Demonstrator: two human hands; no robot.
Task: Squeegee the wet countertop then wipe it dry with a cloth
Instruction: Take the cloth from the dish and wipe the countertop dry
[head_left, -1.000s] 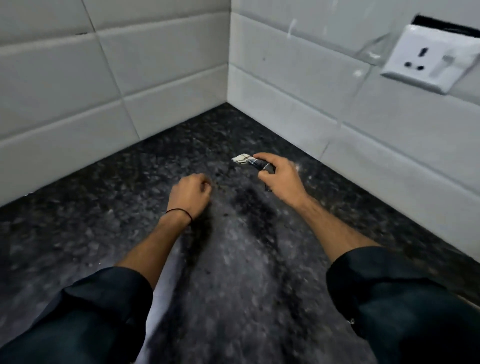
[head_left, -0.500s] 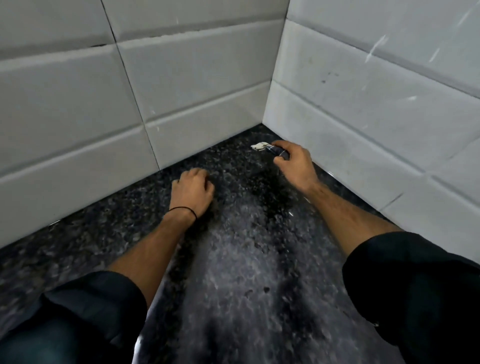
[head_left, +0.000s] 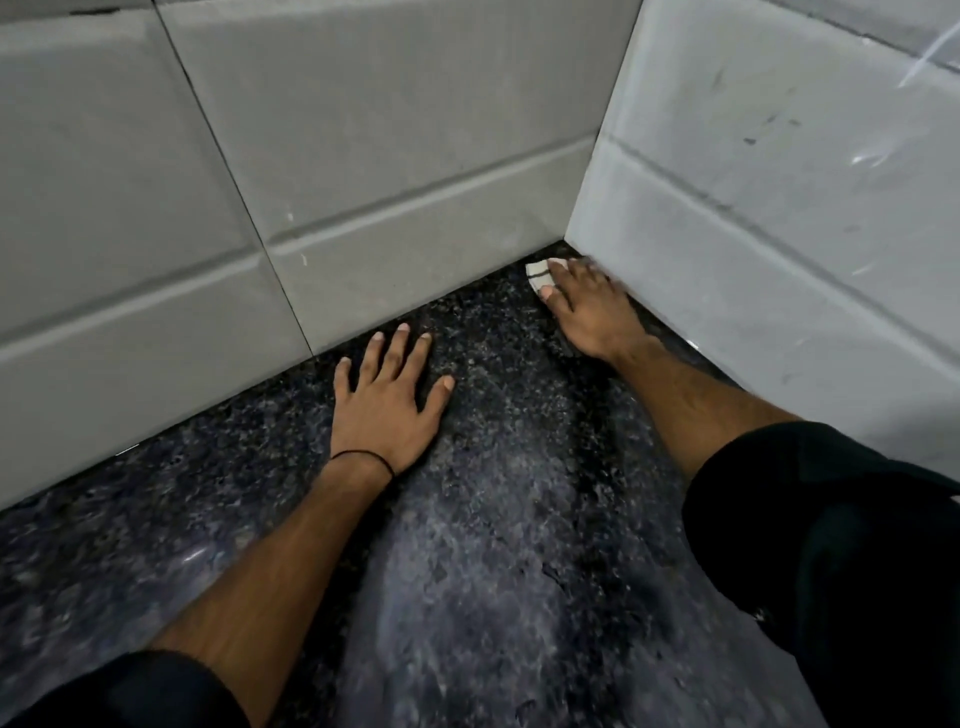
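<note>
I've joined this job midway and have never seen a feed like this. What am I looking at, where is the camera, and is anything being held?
There is no machine here: a person works with bare hands, and the one camera sits on their head, looking forward and down. The left hand lies flat, fingers spread, on the dark speckled countertop, holding nothing. The right hand reaches into the corner where the two tiled walls meet and presses a small white cloth with dark stripes onto the counter. No squeegee is in view.
</note>
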